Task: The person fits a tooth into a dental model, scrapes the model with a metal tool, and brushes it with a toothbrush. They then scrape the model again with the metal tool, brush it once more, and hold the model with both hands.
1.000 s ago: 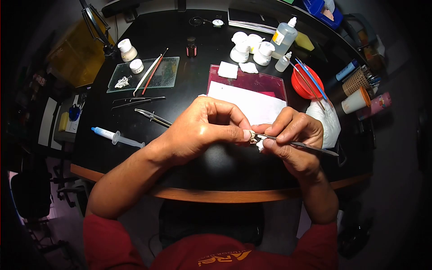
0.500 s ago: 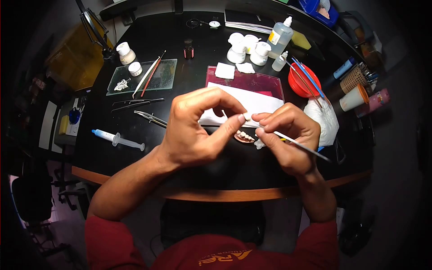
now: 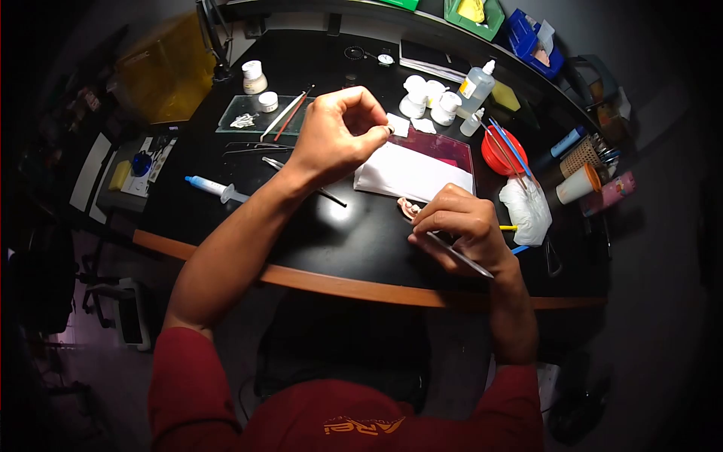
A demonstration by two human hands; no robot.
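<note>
Left hand (image 3: 339,137) is pinching a tiny piece (image 3: 391,129) between thumb and index tip; the two are nearly meeting, forming a ring. The piece is mostly hiding in the grip, so can't tell its shape. In view the pinch is lining up with the near side of a white pad (image 3: 399,125), with the hand looking raised off the table (image 3: 361,248).

Right hand (image 3: 467,224) is gripping a metal tool (image 3: 472,264), fingers curling round it with little gap. Its handle is pointing toward the near right; its working end is hiding behind the fingers. A dental model (image 3: 407,209) is sitting on the table just past those fingers, partly covered by them in view; can't tell whether they're touching it.

Beyond the model, white paper (image 3: 410,173) is lying partly over a maroon plate (image 3: 461,149). A red bowl (image 3: 493,156) is standing to the right of the plate, with a blue stick (image 3: 514,151) leaning across it; crumpled tissue (image 3: 525,217) is lying nearer. White jars (image 3: 446,111) and a clear bottle (image 3: 476,89) are standing behind the plate. On the left, a syringe (image 3: 207,185) is lying nearer than the glass slab (image 3: 235,106), which is carrying a small tub (image 3: 268,102).
</note>
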